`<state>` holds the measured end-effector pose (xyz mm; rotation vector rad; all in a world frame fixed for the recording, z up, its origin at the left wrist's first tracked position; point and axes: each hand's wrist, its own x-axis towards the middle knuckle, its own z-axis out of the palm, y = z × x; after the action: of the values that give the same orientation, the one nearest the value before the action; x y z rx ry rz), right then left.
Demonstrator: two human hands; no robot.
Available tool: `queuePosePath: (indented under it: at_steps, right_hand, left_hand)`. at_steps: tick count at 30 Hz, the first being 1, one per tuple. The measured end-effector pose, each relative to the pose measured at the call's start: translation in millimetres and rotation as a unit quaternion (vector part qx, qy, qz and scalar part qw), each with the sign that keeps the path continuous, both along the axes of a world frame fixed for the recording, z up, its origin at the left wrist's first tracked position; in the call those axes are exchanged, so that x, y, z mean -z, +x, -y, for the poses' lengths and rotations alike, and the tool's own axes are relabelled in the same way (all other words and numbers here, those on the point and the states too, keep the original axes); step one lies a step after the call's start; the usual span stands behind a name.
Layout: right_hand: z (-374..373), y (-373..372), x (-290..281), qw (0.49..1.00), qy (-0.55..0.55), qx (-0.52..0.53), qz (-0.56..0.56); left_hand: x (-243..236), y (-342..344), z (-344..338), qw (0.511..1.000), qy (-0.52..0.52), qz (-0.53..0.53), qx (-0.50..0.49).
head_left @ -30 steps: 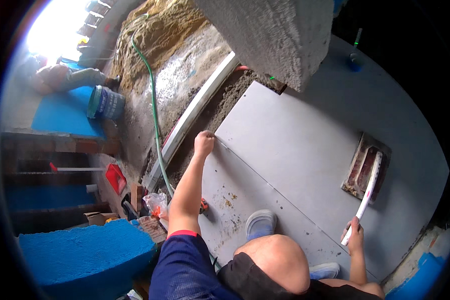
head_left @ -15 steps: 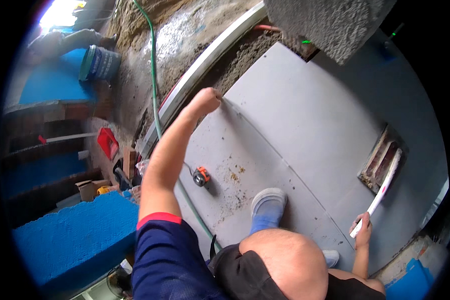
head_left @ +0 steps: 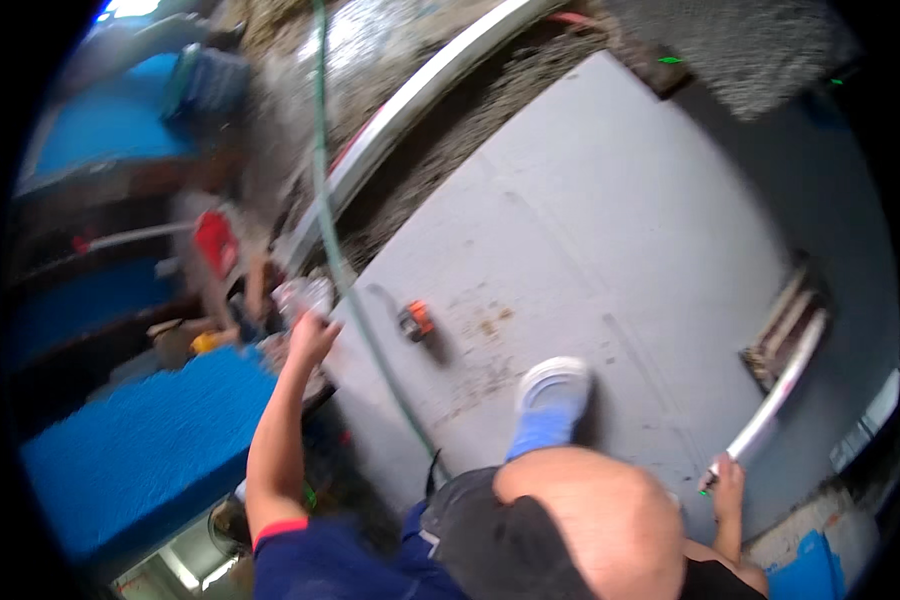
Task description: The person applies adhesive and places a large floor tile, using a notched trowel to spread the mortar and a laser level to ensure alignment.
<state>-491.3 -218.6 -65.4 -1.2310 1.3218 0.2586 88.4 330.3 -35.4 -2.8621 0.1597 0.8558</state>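
Note:
My left hand (head_left: pixel 313 340) is at the left edge of the large grey tiles (head_left: pixel 530 260), right against a crumpled clear plastic bag (head_left: pixel 304 297). Its fingers are smeared by motion, so whether they grip the bag is unclear. To its right, an orange and black tape measure (head_left: pixel 415 321) lies on the tile. At the lower right my right hand (head_left: pixel 729 482) is closed round the end of a long white handle (head_left: pixel 770 412). The handle runs up to a dirty rectangular tool head (head_left: pixel 785 325) resting on the tile.
A green hose (head_left: pixel 332 250) crosses the left tile edge. Beyond a pale straight rail (head_left: pixel 425 85) and a mortar strip lies wet ground. A rough grey block (head_left: pixel 740 50) stands top right. Blue boards (head_left: pixel 140 440) and a red tool (head_left: pixel 215 243) are left. My shoe (head_left: pixel 555 385) is on the tile.
My left hand has left the joint between the tiles at the far edge and come back left to the plastic bag. My right hand keeps the white handle. The view has shifted and blurred.

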Motion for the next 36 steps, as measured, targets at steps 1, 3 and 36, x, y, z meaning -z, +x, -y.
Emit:
queuePosePath:
  at_steps: [1, 3, 36]
  right_hand:
    - [6, -5, 5, 0.999, -0.007, -0.047, 0.003]
    - [12, 14, -13, 0.993, -0.006, -0.108, -0.041]
    - [-241, -26, 32, 0.613, 0.061, 0.788, -0.018]
  left_hand:
    - [13, -13, 12, 1.0, 0.004, 0.003, -0.002]
    - [32, -36, 45, 0.982, -0.182, 0.043, 0.005]
    - [113, -305, 875, 0.606, -0.37, -0.044, 0.703]
